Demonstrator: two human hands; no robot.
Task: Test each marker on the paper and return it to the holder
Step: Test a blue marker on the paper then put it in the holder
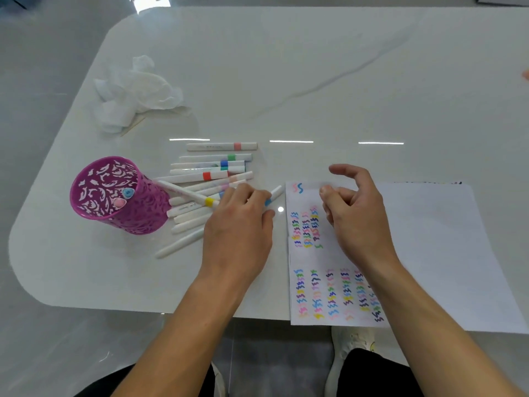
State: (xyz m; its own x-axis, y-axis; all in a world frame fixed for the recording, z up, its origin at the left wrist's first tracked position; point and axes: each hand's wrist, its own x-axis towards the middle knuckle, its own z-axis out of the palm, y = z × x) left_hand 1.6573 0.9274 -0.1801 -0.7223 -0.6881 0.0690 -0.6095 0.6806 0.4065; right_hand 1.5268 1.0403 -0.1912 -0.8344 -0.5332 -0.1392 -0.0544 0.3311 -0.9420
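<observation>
A purple cut-out holder (pixel 114 196) stands at the left with two markers inside, a blue end and a pink end showing. Beside it lies a pile of several white markers (pixel 206 176) with coloured bands. My left hand (pixel 240 224) reaches over the pile's right end and its fingers curl round a white marker with a blue band (pixel 274 194). The paper (pixel 415 239) lies to the right, with rows of coloured squiggles on its left part. Above the paper's upper left hovers my right hand (pixel 355 207), fingers loosely curled, holding nothing.
A crumpled white tissue (pixel 134 93) lies at the back left of the white table (pixel 315 81), with a thin wooden stick beside it. The table's front edge runs just below the paper. My legs and shoes show beneath it.
</observation>
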